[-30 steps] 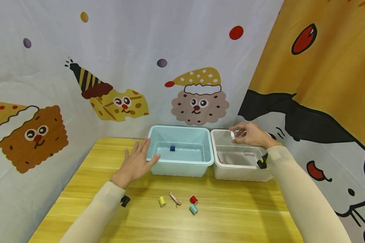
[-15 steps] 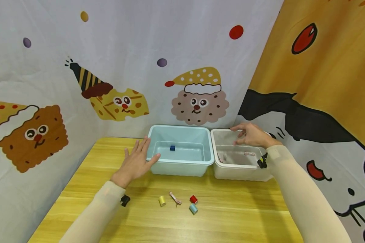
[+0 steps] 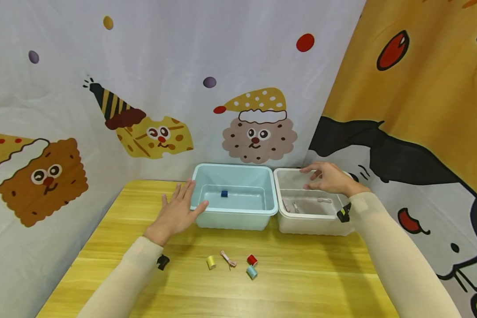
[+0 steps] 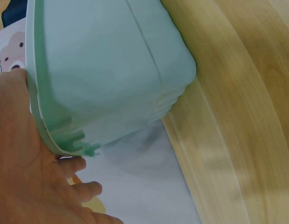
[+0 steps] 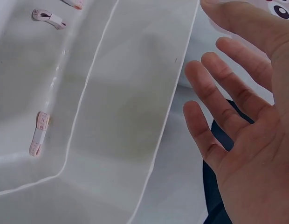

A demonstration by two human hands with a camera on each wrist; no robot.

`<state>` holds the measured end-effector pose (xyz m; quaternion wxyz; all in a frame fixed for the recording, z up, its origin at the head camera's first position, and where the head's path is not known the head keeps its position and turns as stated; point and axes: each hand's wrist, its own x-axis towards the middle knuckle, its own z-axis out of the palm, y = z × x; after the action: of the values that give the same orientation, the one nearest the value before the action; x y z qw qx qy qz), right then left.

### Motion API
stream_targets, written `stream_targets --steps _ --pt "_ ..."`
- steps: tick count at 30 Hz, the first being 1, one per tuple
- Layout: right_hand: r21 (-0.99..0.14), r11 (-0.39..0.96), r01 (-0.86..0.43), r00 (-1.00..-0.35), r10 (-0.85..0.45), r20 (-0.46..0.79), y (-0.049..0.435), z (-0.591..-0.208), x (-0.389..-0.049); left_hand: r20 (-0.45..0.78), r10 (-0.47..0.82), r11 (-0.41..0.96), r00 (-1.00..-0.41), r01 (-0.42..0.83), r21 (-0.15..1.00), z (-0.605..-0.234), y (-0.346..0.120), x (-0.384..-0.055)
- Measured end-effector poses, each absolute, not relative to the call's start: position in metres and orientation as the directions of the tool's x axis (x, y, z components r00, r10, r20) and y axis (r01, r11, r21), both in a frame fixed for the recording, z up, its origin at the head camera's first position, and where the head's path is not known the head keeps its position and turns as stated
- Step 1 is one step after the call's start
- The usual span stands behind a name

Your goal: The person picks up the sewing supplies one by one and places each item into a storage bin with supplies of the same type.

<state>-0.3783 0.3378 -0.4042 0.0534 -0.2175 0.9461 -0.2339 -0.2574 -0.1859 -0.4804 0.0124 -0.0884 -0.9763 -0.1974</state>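
Observation:
My right hand (image 3: 329, 177) hovers over the far rim of the off-white bin (image 3: 314, 224), fingers apart and holding nothing. Inside that bin lie several small folded tape measures; one tape measure (image 5: 40, 133) has pinkish printed marks, and another tape measure (image 5: 48, 18) lies near the opposite wall. Spread fingers of my left hand (image 3: 174, 215) rest at the left rim of the light blue bin (image 3: 234, 221). A dark blue thread spool (image 3: 224, 194) sits in the blue bin.
On the wooden table (image 3: 302, 282), in front of the bins, lie a yellow spool (image 3: 211, 262), a red spool (image 3: 252, 260), a light blue spool (image 3: 252, 272) and a folded tape measure (image 3: 227, 259). A printed curtain (image 3: 163, 53) stands behind the bins.
My right hand has let go of a whitish folded tape measure, which has dropped into the off-white bin. The left hand has stayed at the blue bin's rim.

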Motion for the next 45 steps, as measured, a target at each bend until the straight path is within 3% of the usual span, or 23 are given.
stream_targets --steps 24,37,45 --pt "-0.423 0.776 -0.467 -0.881 -0.450 0.148 0.334 -0.400 -0.330 0.060 0.181 0.897 -0.982 0.190 0.399 -0.483 -0.186 -0.258" --pt "-0.366 0.681 -0.634 -0.773 -0.549 0.319 0.318 -0.421 -0.296 0.069 0.190 0.893 -0.979 0.201 0.403 -0.484 -0.186 -0.258" --pt "-0.368 0.677 -0.637 -0.770 -0.546 0.329 0.303 -0.431 -0.274 0.073 0.192 0.893 -0.979 0.204 0.401 -0.486 -0.188 -0.260"
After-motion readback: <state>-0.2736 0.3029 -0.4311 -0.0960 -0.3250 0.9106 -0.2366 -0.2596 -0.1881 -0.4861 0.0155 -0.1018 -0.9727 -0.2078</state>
